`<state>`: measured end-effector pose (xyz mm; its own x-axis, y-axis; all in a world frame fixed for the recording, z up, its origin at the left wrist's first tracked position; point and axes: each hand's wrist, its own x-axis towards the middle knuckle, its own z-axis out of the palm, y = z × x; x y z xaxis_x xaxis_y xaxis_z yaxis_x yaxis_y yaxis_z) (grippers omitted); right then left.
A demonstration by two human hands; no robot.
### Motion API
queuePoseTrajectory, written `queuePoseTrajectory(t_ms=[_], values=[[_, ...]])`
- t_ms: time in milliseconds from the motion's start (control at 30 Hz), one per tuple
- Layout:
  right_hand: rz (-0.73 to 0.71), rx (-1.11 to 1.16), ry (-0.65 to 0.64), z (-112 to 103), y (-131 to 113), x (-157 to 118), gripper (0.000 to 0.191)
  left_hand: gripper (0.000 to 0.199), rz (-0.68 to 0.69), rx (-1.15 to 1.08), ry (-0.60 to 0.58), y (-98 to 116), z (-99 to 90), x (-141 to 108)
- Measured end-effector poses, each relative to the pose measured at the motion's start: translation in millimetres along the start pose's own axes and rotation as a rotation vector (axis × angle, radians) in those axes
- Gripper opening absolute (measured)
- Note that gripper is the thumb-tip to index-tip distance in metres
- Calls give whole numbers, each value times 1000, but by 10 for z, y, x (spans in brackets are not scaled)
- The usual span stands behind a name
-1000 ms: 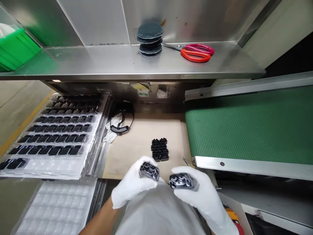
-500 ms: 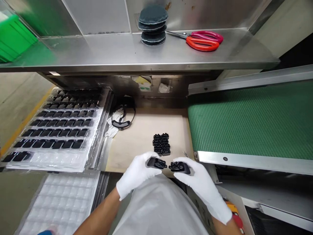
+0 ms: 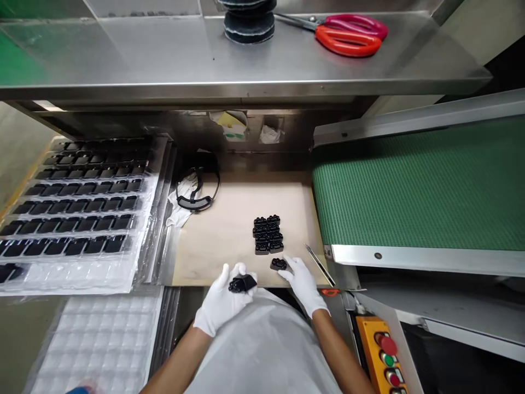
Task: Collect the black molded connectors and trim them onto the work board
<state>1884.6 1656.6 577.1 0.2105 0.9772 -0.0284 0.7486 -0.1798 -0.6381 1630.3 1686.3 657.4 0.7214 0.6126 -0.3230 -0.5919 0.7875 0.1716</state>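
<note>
While left hand (image 3: 223, 303) grips black piece (image 3: 243, 283), right hand (image 3: 304, 283) touches second piece (image 3: 278, 264), grip unclear.

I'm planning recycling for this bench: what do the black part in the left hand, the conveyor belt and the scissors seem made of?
Black part: probably moulded plastic, given its knobbly end and slight sheen; coated metal is possible.
Conveyor belt: likely rubber or PVC, matt, its surface finely ribbed.
Scissors: seemingly steel blades, grey and shiny; smooth red and pink handles suggest plastic.
</note>
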Motion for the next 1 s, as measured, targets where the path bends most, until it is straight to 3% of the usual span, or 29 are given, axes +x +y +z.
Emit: queuePoseTrajectory(t_ms=[100, 200, 300, 400, 500, 567, 633, 700, 800, 900, 1000], values=[[147, -87, 102, -121, 134, -56, 47, 24, 48, 8, -78, 39, 95, 68], [267, -404, 271, -284, 295, -61, 44, 41, 61, -26, -108, 47, 188, 151], [392, -598, 111, -443, 357, 52, 37, 50, 76, -51, -115, 5, 285, 225], [457, -507, -87, -532, 303, 183, 24, 62, 123, 38, -212, -53, 409, 238], [474, -389, -116, -531, 131, 139, 26, 90, 176, 253, -310, -76, 556, 156], [469, -81, -114, -536, -57, -26, 35, 97, 175, 425, -335, -61, 646, 64], [383, 273, -143, -625, -300, -249, 43, 91, 164, 550, -334, -22, 715, -30], [178, 373, -168, -836, -584, -444, 49, 76, 193, 645, -329, 37, 760, -105], [-289, 105, -100, -1291, -1042, -566, 44, 54, 304, 833, -352, 137, 800, -165], [-727, -224, 9, -1652, -1467, -531, 41, 46, 370, 954, -353, 199, 840, -174], [-849, -472, 67, -1765, -1767, -466, 36, 46, 362, 970, -302, 196, 883, -156]])
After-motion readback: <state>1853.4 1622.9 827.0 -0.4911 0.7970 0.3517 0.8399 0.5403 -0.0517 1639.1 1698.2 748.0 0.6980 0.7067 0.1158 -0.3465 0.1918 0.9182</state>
